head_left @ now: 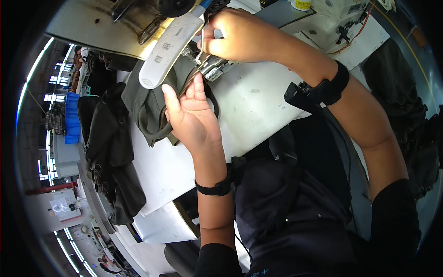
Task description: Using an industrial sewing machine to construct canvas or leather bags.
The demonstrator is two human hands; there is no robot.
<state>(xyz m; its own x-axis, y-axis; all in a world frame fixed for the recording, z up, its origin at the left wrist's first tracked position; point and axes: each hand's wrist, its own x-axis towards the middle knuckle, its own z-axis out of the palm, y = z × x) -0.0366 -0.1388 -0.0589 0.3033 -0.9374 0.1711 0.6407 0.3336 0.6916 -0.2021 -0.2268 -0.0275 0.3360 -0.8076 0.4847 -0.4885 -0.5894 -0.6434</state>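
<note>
The left hand [194, 117] is palm up and loosely open, its thumb apart from the fingers and lying by the olive fabric, its fingertips at the brass-coloured zipper [195, 76]. The right hand [237, 37] is partly curled above it, thumb and forefinger close together beside a thin metal rod [202, 46] on the sewing machine; whether they pinch anything, I cannot tell. The zipper runs along the edge of a dark olive fabric piece [147, 104], which lies in folds on the white worktable [254, 108], its upper part at the machine's metal sewing parts [214, 69]. A long white round-ended housing [168, 53] slants over the fabric and hides some of it.

Each wrist wears a black strap (the right one carries a small black device [297, 93]). Left of the fabric, a heap of dark bags [110, 152] hangs over the table's side, with a blue bin [72, 117] beyond. At the upper right stands another pale machine [334, 16] with a red cord [357, 34], near a yellow-labelled container [302, 4]. More dark goods [399, 92] are piled at the far right.
</note>
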